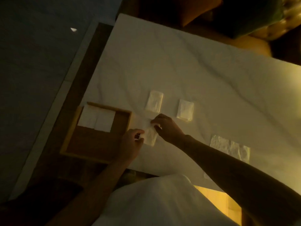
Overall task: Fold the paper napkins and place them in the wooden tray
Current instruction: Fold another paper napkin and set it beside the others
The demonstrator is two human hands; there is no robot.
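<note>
The head view, dim and yellowish, shows seven napkins that can be counted with fair confidence. Two folded napkins [96, 119] lie inside the wooden tray [71, 128], side by side and touching in its far-left corner, toward 11 o'clock of the tray floor; the remaining tray floor is bare.

Four napkins lie loose on the white sheet [187, 67]. One napkin [154, 101] sits at 12 o'clock from the hands, and another napkin [185, 110] lies just beside it toward 1 o'clock. Both have their long axes running roughly 12 to 6. A pair of flat napkins [230, 148] lies at 4 o'clock from the hands, their edges touching or overlapping.

The seventh, the worked napkin [150, 136], lies on the sheet just right of the tray, with its long axis about 12 to 6, tilted slightly toward 1. The left hand [132, 144] pinches its left edge, fingers closed on the paper. The right hand [167, 126] presses its upper part, fingertips [154, 123] together on it.
</note>
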